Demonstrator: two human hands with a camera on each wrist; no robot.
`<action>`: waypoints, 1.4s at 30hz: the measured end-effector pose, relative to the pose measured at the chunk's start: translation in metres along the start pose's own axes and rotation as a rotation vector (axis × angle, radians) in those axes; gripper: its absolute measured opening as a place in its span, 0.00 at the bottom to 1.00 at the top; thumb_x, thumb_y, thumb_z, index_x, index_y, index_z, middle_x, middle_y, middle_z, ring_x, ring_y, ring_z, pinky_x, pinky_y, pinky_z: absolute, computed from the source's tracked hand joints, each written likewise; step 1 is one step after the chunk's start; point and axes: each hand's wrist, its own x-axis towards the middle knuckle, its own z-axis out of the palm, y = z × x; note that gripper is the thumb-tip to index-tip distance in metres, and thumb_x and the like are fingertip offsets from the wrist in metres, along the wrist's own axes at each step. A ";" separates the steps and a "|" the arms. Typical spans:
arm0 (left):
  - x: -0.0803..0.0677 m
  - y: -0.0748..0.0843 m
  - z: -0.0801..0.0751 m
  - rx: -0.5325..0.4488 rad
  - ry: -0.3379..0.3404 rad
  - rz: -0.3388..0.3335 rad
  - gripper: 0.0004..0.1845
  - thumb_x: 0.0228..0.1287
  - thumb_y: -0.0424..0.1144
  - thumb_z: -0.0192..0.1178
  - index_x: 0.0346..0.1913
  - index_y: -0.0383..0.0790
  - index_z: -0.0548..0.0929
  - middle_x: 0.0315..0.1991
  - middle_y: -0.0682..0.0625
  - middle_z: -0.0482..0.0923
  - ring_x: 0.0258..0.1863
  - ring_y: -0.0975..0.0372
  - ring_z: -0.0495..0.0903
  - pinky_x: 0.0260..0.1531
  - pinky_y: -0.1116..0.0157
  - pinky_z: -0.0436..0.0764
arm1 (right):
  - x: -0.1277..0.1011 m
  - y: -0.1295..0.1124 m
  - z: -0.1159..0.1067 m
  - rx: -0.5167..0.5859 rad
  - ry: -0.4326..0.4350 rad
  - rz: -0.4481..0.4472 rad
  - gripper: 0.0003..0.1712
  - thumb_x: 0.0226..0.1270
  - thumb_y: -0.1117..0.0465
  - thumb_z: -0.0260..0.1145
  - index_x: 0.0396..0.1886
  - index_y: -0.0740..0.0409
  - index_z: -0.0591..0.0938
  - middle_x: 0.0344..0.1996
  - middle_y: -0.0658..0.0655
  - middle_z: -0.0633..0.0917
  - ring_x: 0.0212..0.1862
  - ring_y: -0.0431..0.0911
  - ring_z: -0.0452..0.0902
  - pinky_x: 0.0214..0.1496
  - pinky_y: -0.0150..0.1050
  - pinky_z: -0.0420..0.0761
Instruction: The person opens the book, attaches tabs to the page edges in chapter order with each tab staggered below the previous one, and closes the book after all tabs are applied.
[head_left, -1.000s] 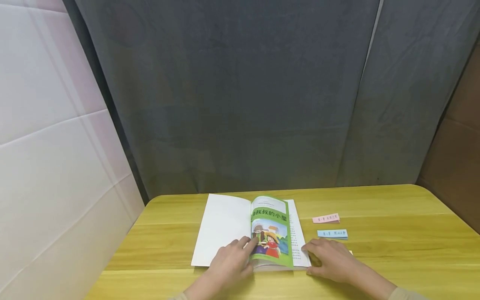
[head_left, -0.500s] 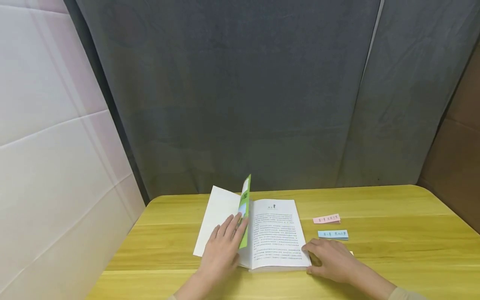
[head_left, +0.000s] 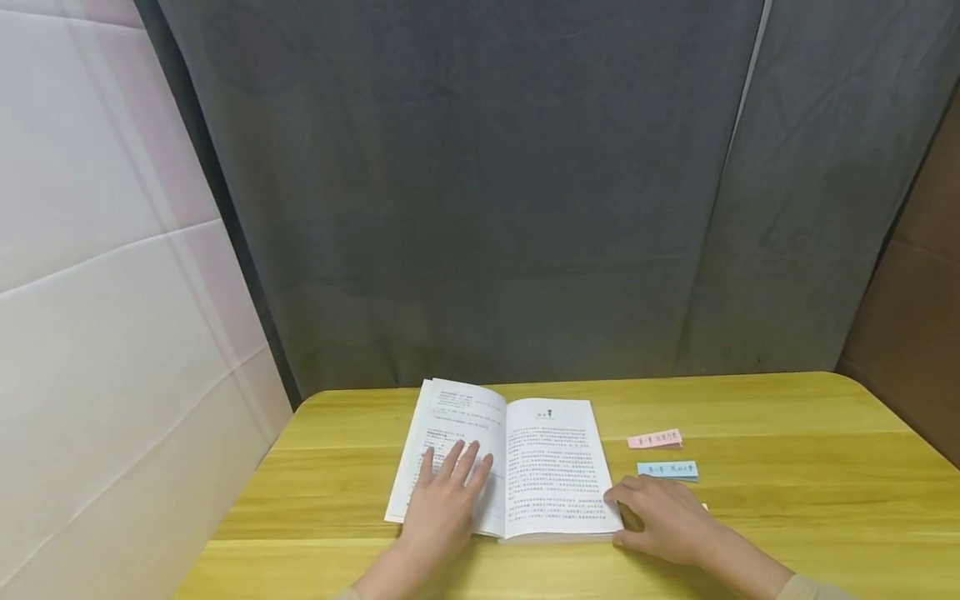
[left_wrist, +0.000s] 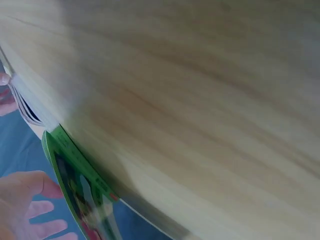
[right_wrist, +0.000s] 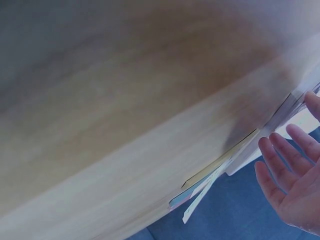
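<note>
The left hand (head_left: 444, 507) lies flat with fingers straight and slightly spread on the left page of the open white paperback book with printed text (head_left: 551, 467), pressing it down. The right hand (head_left: 663, 518) rests at the book's lower right corner, fingers loosely bent against the page edge; whether it pinches anything cannot be told. The book lies near the front edge of the yellow wooden tabletop (head_left: 787, 467), left of centre. Towards the right edge from it lie a pink paper strip (head_left: 655, 439) and a blue paper strip (head_left: 667, 471), close together.
</note>
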 end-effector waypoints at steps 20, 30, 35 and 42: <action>0.018 0.043 0.001 -0.199 -0.201 0.017 0.24 0.55 0.60 0.49 0.44 0.45 0.75 0.28 0.51 0.71 0.25 0.59 0.70 0.14 0.64 0.67 | -0.003 0.002 0.001 0.001 0.005 -0.003 0.22 0.45 0.47 0.68 0.39 0.54 0.80 0.32 0.44 0.76 0.30 0.36 0.69 0.31 0.38 0.72; 0.022 0.049 0.003 -0.185 -0.192 0.018 0.34 0.47 0.65 0.54 0.49 0.42 0.74 0.29 0.47 0.74 0.22 0.56 0.72 0.15 0.64 0.68 | -0.002 0.000 0.001 -0.005 0.000 0.000 0.22 0.46 0.47 0.68 0.39 0.54 0.80 0.33 0.45 0.77 0.31 0.38 0.71 0.32 0.39 0.73; 0.024 0.048 0.004 -0.180 -0.196 0.016 0.35 0.45 0.65 0.56 0.48 0.41 0.75 0.28 0.48 0.73 0.21 0.57 0.72 0.16 0.65 0.69 | -0.002 0.001 0.002 -0.012 -0.005 0.009 0.22 0.46 0.47 0.67 0.39 0.54 0.80 0.34 0.46 0.78 0.34 0.41 0.73 0.34 0.41 0.74; 0.024 0.041 0.005 -0.264 -0.232 -0.005 0.30 0.43 0.65 0.58 0.41 0.44 0.74 0.24 0.52 0.69 0.19 0.59 0.70 0.16 0.65 0.68 | -0.003 0.001 0.002 -0.010 -0.004 0.003 0.22 0.46 0.47 0.67 0.39 0.54 0.80 0.34 0.46 0.77 0.33 0.40 0.72 0.33 0.40 0.73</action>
